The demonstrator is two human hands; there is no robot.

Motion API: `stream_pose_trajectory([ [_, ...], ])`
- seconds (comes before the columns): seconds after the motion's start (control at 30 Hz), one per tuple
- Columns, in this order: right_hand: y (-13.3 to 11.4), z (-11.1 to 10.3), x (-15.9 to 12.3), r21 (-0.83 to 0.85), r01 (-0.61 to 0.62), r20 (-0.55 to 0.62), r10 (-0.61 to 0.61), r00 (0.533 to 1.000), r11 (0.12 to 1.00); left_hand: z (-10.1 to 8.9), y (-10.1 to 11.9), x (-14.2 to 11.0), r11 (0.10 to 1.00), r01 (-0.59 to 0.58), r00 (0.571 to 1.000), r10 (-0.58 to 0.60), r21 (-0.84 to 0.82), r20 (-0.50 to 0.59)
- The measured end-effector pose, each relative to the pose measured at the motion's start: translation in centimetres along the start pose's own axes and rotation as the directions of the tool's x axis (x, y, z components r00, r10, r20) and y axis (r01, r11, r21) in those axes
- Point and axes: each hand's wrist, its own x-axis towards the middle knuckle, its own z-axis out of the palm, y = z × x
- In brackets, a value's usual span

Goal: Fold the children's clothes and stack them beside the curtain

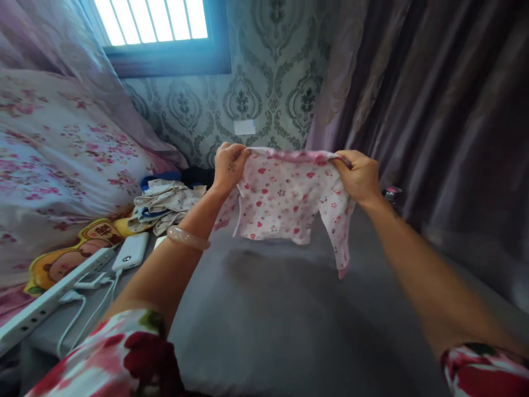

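Note:
A small long-sleeved shirt point(281, 198), white with pink and red hearts, hangs spread out in the air above a grey surface. My left hand point(230, 168) is closed on its upper left corner, and a pale bangle point(188, 238) circles that wrist. At the upper right corner my right hand point(359, 173) pinches the cloth, thumb toward the middle. Between both hands the pink-edged top of the shirt is stretched nearly straight. One sleeve dangles below my right hand; the other falls partly behind my left wrist.
Crumpled clothes point(165, 201) lie at the left back. Nearer on that side are a white power strip point(53, 298) with cables, a white power bank point(130, 251) and a yellow cartoon cushion point(74, 256). Dark curtains point(413, 110) hang at right. The grey surface point(268, 331) spreads below my hands.

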Motion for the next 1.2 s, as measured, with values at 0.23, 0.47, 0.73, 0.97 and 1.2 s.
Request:
stream_pose_trajectory([
  [0.23, 0.9, -0.3, 0.7, 0.084, -0.090, -0.019, 0.092, 0.996, 0.992, 1.0, -0.5, 0.0, 0.999, 0.044, 0.999, -0.044, 0.020, 0.004],
  [0.47, -0.1, -1.3, 0.2, 0.135, -0.040, -0.048, 0.047, 0.998, 0.990, 0.0, 1.0, -0.9, 0.997, -0.062, 0.988, 0.068, 0.047, -0.137],
  [0.73, -3.0, -5.0, -2.2, 0.274, -0.064, 0.140, 0.026, 0.990, 0.960, -4.4, 3.8, -5.4, 0.993, -0.071, 0.965, 0.093, 0.096, -0.244],
  [0.97, -8.4, -10.9, -4.4, 0.400, -0.163, 0.205, 0.085, 0.975, 0.902, -11.0, 8.3, -8.6, 0.967, -0.140, 0.923, 0.205, 0.211, -0.327],
  [1.2, -10.1, -12.8, -2.5, 0.291, -0.199, 0.195, 0.145, 0.970, 0.936, -14.1, 8.8, -6.6, 0.943, -0.203, 0.931, 0.269, 0.264, -0.245],
])
